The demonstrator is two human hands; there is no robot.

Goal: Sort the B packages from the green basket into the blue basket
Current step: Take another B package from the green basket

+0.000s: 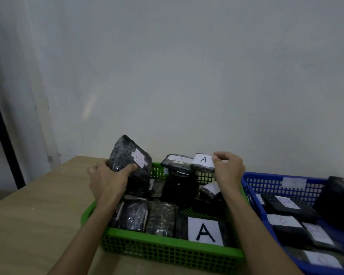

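Observation:
The green basket (167, 250) stands in front of me, filled with several black wrapped packages. My left hand (105, 178) grips a black package (130, 161) with a faint pink label, raised upright over the basket's far left corner. My right hand (227, 169) pinches the edge of a small package labelled A (203, 162) at the basket's far rim, next to another A package (176, 162). A large A label (205, 231) lies at the basket's near side. The blue basket (252, 193) sits to the right, holding several packages with faint B labels (288, 202).
Both baskets rest on a light wooden table (38, 215) against a pale wall. A bulky black package (338, 203) stands at the blue basket's far right. A dark frame (4, 135) runs along the left edge of view.

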